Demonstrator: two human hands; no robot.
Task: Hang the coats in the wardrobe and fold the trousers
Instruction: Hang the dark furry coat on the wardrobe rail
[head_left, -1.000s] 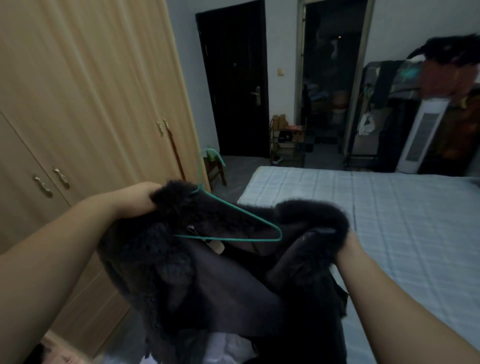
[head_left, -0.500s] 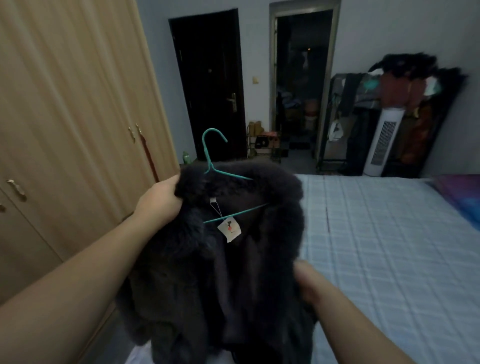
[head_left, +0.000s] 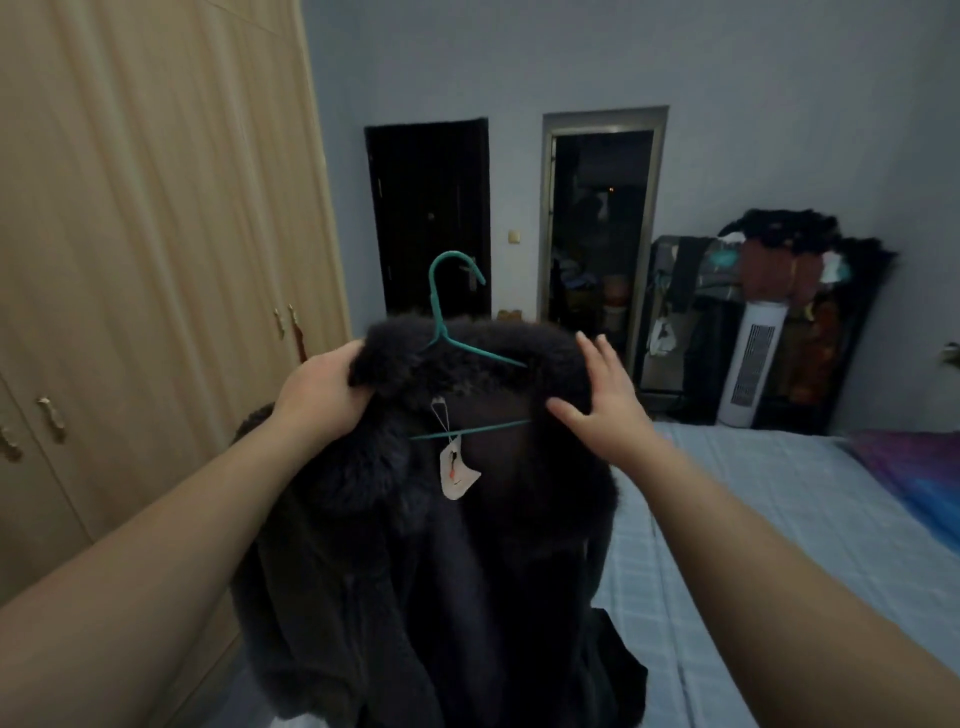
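Hanging on a single teal wire hanger (head_left: 452, 358), one dark fur-collared coat (head_left: 441, 545) is held up in mid-air in front of the camera. The coat's left shoulder is gripped by the left hand (head_left: 322, 395), whose fingers are closed around the fur collar just beside the hanger's neck. The right hand (head_left: 602, 400) is held with its fingers spread wide; its palm is laid against the coat's right shoulder, and nothing is clasped in it. The hanger's hook is seen standing free above the collar, between the two hands. One pale paper tag (head_left: 456, 470) is seen dangling on a string inside the coat, below the hanger's lower bar.

To the left of the coat, one tall wooden wardrobe (head_left: 156, 260) is shown with its doors shut, and five small metal handles can be counted on it. To the right of the coat, one bed (head_left: 779, 519) with a pale checked cover is seen, its near edge just beside the coat's hem. Behind the coat, two dark doorways are visible in the far wall, and open air is left above the hook.
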